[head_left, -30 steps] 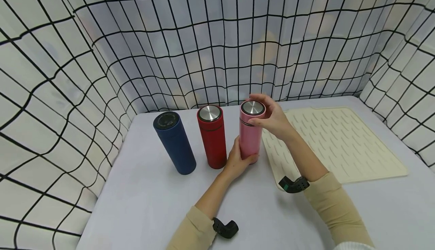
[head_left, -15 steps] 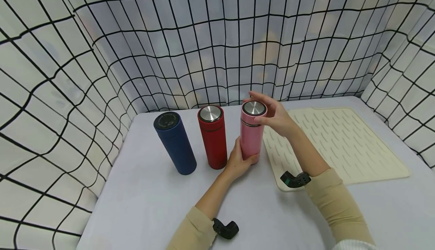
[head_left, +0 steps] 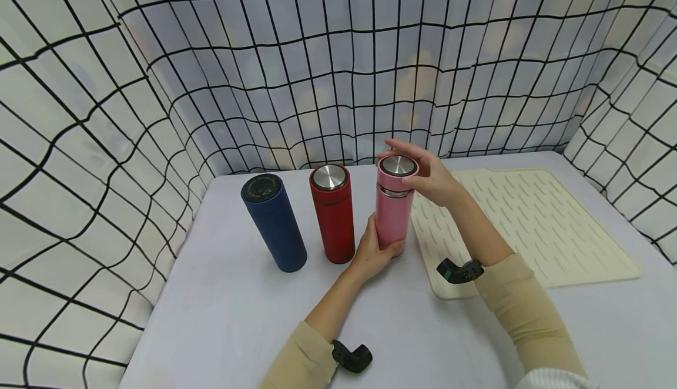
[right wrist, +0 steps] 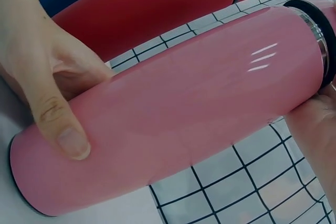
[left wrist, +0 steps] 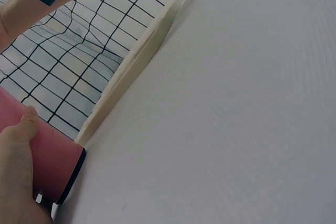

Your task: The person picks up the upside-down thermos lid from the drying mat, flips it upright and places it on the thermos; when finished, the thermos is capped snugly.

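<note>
Pink flask (head_left: 394,215) is standing upright at the centre of the head view, on the bench (head_left: 238,312), just beside the cream mat (head_left: 529,224) to its right. The left hand (head_left: 370,251) is wrapping its thumb and fingers round the lower body, steadying it near the base. The right hand (head_left: 431,174) is curling its fingers round the lid (head_left: 398,170) at the top. A band of bare metal is showing between lid and pink body, so the lid appears to be sitting partly unscrewed, judging by that gap; it is not yet lifted clear. To the left, the red flask (head_left: 332,213) and the blue flask (head_left: 274,221) are standing with their caps on, untouched, apparently waiting their turn.
</note>
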`<state>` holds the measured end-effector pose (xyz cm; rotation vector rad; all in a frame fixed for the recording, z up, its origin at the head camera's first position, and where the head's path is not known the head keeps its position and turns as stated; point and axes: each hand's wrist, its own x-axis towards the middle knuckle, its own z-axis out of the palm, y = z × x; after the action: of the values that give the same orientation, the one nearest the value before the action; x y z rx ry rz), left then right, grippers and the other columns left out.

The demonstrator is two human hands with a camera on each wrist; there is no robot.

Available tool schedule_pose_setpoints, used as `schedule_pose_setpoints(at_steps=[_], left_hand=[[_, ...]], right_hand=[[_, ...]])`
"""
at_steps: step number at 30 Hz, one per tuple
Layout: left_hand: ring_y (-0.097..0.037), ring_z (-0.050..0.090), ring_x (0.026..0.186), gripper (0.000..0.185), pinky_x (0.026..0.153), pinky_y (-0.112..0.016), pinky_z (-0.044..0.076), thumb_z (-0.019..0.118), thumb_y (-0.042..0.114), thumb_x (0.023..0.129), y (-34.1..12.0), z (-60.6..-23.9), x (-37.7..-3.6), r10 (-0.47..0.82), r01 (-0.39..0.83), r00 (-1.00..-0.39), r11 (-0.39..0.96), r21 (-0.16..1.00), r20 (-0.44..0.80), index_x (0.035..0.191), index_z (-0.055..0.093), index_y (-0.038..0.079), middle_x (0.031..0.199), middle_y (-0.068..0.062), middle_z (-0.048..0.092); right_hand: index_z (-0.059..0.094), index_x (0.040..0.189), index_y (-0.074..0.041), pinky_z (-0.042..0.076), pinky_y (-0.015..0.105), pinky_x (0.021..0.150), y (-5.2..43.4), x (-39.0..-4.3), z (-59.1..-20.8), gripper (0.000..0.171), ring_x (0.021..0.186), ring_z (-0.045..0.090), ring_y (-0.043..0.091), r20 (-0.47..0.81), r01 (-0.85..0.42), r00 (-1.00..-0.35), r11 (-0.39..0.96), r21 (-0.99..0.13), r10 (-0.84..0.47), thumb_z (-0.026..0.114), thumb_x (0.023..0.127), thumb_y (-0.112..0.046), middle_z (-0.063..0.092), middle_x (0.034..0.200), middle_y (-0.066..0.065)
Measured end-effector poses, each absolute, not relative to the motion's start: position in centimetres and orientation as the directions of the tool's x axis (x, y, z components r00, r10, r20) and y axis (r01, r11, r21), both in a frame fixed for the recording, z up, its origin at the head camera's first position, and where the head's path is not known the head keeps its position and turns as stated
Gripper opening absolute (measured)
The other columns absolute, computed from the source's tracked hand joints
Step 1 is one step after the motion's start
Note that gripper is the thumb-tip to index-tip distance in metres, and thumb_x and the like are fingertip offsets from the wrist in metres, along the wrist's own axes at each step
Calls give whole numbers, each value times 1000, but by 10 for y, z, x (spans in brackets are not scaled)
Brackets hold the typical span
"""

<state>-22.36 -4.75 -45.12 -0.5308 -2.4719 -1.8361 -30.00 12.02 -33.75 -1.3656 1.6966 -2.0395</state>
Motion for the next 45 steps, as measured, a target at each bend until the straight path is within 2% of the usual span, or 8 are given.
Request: schedule_pose_setpoints(at_steps=[7,13,19,25,30,34,38,45], left_hand=[[-22,44,114,79,96,-41,35,71,24,80,-45,-478,-238,250,295,-940,256,921,232,139,20,12,126,-11,45],[-20,44,113,78,95,-39,36,71,24,80,-45,-480,-240,245,293,-942,257,921,231,139,21,13,125,-9,45],[-29,43,115,77,97,-46,34,69,15,81,-46,-481,-241,267,291,-936,218,932,230,139,19,7,127,-16,42],[-18,45,112,77,95,-37,37,70,24,81,-46,-479,-238,260,295,-938,247,923,230,138,21,11,125,-9,45],[-20,45,111,79,94,-39,38,72,28,79,-46,-480,-239,250,330,-930,244,912,270,138,22,12,123,-9,46],[-20,45,112,78,95,-39,37,72,27,79,-46,-480,-239,250,319,-933,249,914,258,138,22,13,124,-9,45],[-19,44,113,77,96,-38,36,71,26,80,-46,-478,-238,254,305,-936,248,920,242,138,21,14,125,-9,45],[-25,45,111,75,94,-41,37,70,19,80,-47,-461,-229,257,327,-930,246,912,264,137,22,6,123,-15,45]], right_hand=[[40,138,-11,47,34,85,125,-297,-337,69,114,48,24,489,-411,-613,-278,-868,-620,71,77,-3,50,127,9],[30,141,-4,47,34,85,128,-293,-336,80,111,49,22,383,-384,-674,-143,-912,-632,75,76,-15,47,126,9],[39,130,5,47,33,84,127,-288,-337,74,104,53,19,291,-365,-752,5,-931,-592,79,72,-17,55,116,8],[37,124,-1,46,34,84,118,-283,-337,75,106,50,22,307,-385,-804,53,-921,-510,83,66,-18,50,118,16],[26,140,-3,43,32,89,119,-281,-342,82,113,46,19,353,-354,-724,-120,-927,-592,74,77,-24,41,133,13],[31,137,-2,44,31,88,122,-282,-349,69,109,50,18,388,-261,-695,-290,-921,-606,70,81,-18,49,124,8],[34,133,-9,46,30,84,120,-282,-350,72,107,51,17,393,-275,-728,-286,-918,-562,76,76,-21,50,121,5],[35,136,-2,45,31,87,119,-282,-348,77,109,50,19,427,-314,-702,-291,-904,-570,76,75,-26,52,123,6]])
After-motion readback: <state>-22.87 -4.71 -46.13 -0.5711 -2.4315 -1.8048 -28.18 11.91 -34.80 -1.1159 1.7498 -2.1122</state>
